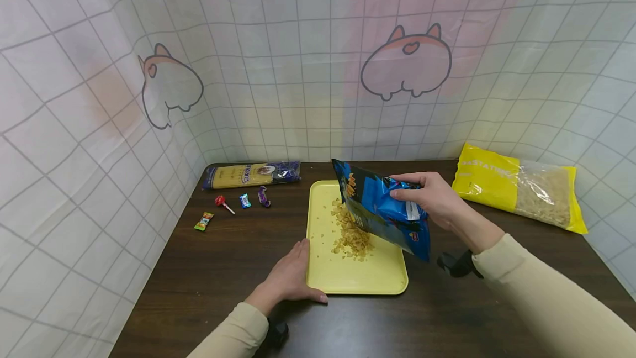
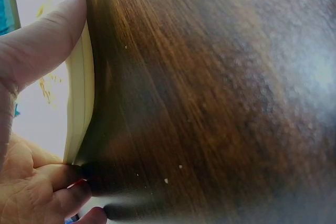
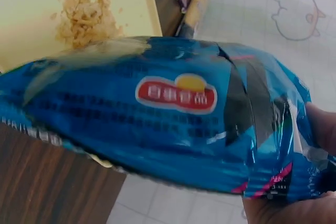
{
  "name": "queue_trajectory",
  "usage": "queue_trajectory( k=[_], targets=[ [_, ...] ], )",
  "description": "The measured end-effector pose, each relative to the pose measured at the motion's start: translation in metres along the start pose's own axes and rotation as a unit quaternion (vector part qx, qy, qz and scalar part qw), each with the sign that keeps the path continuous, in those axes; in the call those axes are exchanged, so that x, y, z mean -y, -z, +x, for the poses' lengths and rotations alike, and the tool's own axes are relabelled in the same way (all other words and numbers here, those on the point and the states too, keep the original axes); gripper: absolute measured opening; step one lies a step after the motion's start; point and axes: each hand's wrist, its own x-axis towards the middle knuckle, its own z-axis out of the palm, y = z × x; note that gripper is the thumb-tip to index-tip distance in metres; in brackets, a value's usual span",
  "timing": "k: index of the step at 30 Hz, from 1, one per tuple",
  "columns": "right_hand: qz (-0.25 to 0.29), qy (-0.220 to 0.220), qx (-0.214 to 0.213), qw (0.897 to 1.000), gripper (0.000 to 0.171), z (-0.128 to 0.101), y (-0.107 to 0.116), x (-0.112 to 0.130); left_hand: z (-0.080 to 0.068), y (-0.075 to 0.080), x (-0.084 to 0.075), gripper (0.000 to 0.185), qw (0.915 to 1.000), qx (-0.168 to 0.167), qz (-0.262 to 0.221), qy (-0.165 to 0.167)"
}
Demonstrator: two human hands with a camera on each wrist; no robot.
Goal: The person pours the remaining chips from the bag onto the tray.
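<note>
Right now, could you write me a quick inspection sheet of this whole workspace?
Surface: dark wooden table.
Job's things: blue snack bag tipped over yellow tray; pile of chips on the tray.
Clutter: spaghetti pack, lollipop, three wrapped candies, big yellow bag.
Grippers: right hand holds the snack bag; left hand rests on the tray's edge.
Cables: nothing seen.
Surroundings: checked cloth backdrop with cartoon animals.

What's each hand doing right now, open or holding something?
Left hand: open, fingers resting against the yellow tray edge.
Right hand: gripping the blue snack bag, tipped over the tray.
</note>
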Motion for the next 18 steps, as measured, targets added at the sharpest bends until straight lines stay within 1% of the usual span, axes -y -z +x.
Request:
queue_trajectory(
  k=[4, 10, 15, 18],
  targets=[
    [-0.009, 0.006, -0.010, 1.000, 0.051, 0.003, 0.001, 0.002, 0.000, 0.001, -0.001, 0.137, 1.0000, 0.001, -0.001, 0.000],
    [-0.021, -0.009, -0.017, 1.000, 0.052, 0.009, 0.001, 0.005, 0.000, 0.001, -0.001, 0.137, 1.0000, 0.002, -0.001, -0.002],
    [-0.017, -0.022, -0.025, 0.999, 0.054, 0.014, 0.004, 0.008, 0.000, 0.000, -0.001, 0.137, 1.0000, 0.002, 0.000, 0.001],
    [-0.015, -0.022, -0.021, 0.999, 0.055, 0.016, 0.005, 0.009, 0.000, 0.000, -0.001, 0.137, 1.0000, 0.001, 0.000, 0.002]
  ],
)
